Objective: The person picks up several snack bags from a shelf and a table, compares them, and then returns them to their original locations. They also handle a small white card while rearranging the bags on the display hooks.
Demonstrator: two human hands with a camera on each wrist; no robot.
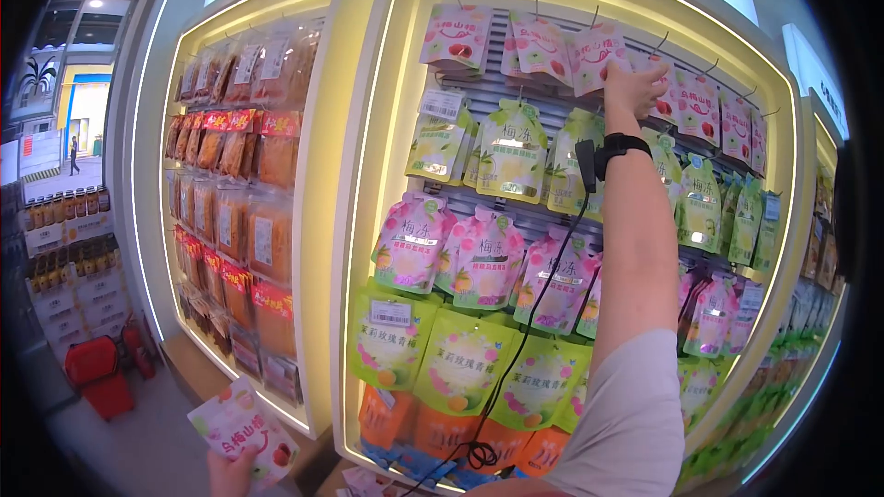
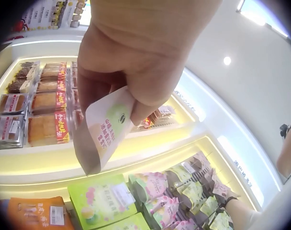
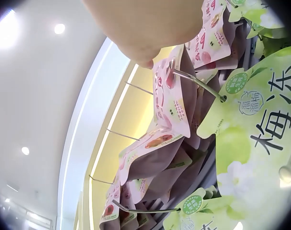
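Down at the lower left, my left hand (image 1: 232, 471) holds a pink-and-white snack pouch (image 1: 247, 433) with red fruit printed on it. The left wrist view shows this pouch (image 2: 109, 127) pinched between thumb and fingers, its side edge toward the camera. My right hand (image 1: 637, 90), with a black band on the wrist, is raised to the top row of matching pink pouches. Its thumb overlaps the right edge of one hanging pouch (image 1: 592, 57). In the right wrist view the fingertips are right at a pink pouch (image 3: 169, 98); I cannot tell whether they grip it.
Metal hooks (image 3: 198, 84) stick out from the rack. Green pouches (image 1: 511, 152) hang below the right hand, with pink jelly pouches (image 1: 488, 262) under them. A black cable (image 1: 525, 340) trails from the right wrist. Packaged brown snacks (image 1: 272, 161) fill the left display; a red object (image 1: 97, 373) stands beyond.
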